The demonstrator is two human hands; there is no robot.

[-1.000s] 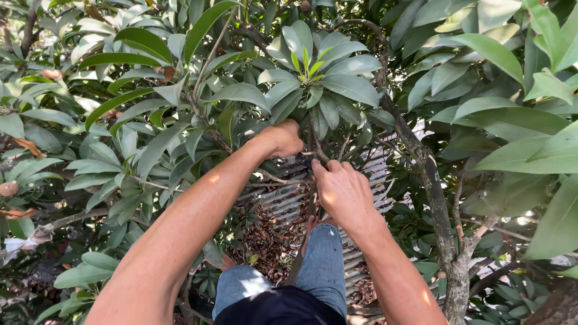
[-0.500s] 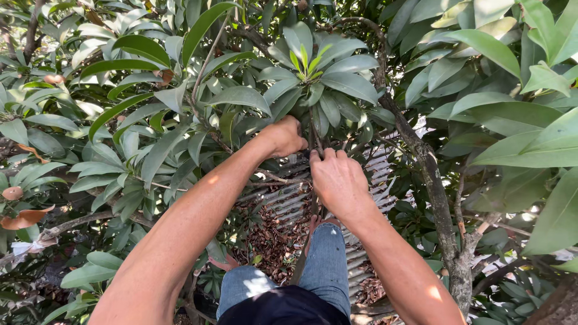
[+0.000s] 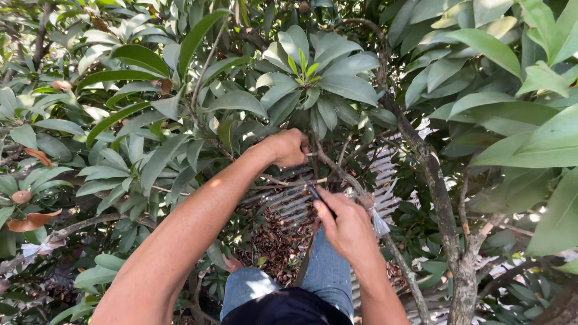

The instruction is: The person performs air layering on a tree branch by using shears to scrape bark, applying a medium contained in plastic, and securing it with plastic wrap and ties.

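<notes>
Below the leaf cluster [image 3: 313, 72], my right hand [image 3: 346, 225], clamped on a dark tool [image 3: 314, 194], has dropped nearer; left hand [image 3: 289, 147] stays gripping the twig [image 3: 328, 162].

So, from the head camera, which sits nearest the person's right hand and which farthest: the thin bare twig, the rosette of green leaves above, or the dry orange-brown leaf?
From the right hand:
1. Thin bare twig, just up-left, nearly touching.
2. Rosette of green leaves, higher, above both hands.
3. Dry orange-brown leaf, far at the left edge.
</notes>
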